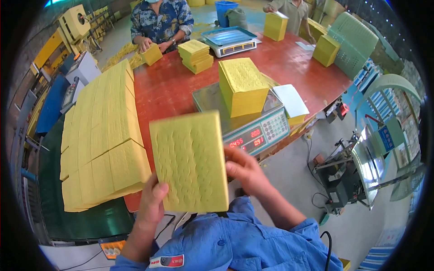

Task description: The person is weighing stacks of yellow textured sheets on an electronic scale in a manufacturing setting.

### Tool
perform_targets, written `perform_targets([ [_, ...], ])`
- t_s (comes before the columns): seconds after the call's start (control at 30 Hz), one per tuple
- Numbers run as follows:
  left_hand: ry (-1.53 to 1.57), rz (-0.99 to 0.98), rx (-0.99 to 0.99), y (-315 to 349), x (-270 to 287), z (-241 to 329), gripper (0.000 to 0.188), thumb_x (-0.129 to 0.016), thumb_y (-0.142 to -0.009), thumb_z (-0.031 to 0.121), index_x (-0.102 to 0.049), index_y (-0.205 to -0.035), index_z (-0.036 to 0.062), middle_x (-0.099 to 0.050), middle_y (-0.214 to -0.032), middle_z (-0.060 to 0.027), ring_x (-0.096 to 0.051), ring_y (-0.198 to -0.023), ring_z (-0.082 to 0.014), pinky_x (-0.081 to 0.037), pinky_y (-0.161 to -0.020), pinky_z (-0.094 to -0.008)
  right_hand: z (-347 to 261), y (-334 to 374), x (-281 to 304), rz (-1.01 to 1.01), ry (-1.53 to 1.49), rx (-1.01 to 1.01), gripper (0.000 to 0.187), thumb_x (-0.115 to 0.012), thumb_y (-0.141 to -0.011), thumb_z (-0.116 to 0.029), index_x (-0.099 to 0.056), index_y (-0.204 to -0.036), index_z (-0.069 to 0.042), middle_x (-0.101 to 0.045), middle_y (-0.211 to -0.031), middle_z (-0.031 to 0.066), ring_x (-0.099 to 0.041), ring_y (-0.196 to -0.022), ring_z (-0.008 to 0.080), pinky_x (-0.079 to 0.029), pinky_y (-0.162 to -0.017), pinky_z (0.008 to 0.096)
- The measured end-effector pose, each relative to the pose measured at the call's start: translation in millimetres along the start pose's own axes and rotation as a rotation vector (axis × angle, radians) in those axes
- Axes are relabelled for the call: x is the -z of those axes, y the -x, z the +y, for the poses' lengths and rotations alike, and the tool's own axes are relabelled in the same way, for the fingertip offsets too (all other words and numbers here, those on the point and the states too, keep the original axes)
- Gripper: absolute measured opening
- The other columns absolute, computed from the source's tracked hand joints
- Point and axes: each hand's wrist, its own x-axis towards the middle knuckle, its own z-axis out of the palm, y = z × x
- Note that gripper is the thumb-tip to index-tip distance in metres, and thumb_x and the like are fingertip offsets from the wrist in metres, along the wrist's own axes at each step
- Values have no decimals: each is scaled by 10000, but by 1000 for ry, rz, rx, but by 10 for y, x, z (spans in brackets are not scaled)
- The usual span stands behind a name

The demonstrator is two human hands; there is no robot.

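Between my two hands is a stack of yellow paper [190, 162], its top sheet stamped with rows of curved marks. My left hand [153, 198] grips its lower left edge with the thumb on the front. My right hand [244, 168] grips the right edge, with some fingers hidden behind the stack. Just beyond, a taller yellow paper stack [246, 97] rests on a digital scale [257, 135] with a lit red display. White sheets [291, 100] lie over more yellow paper at the scale's right side.
Rows of yellow paper stacks [101, 135] line the left side on a dark green surface [90, 223]. Across the red table [162, 90], a person [160, 25] handles a small yellow stack [152, 55]. A second scale [233, 45] stands there. Right are a green plastic chair [355, 43] and a machine [348, 176].
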Motion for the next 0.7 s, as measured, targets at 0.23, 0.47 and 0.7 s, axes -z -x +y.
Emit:
perform_targets([
  [0.23, -42, -64, -103, -1689, -1162, 693, 703, -618, -874, 558, -560, -1299, 1, -618, -1240, -105, -562, -1152, -193, -420, -995, -385, -1230, -1054, 1055, 228, 19, 209, 480, -611, -969, -281, -552, -1329, 31, -677, -1125, 86, -652, -960, 154, -522, -755, 304],
  [0.47, -138, -31, 101, -2607, -1434, 618, 790, -604, -836, 666, -484, -1407, 134, -558, -1315, -110, -554, -1153, -256, -472, -915, -437, -1359, -1712, 1753, 176, 54, 40, 396, -571, -995, -295, -612, -1267, -10, -670, -1090, 50, -608, -977, 128, -489, -803, 296],
  [0.7, -181, 11, 161, -2707, -1465, 492, 821, -587, -830, 692, -474, -1419, 132, -522, -1367, -126, -546, -1167, -300, -475, -925, -488, -1156, -1872, 2037, 138, 22, -37, 353, -585, -993, -277, -637, -1213, -7, -681, -1027, 43, -631, -903, 128, -506, -762, 297],
])
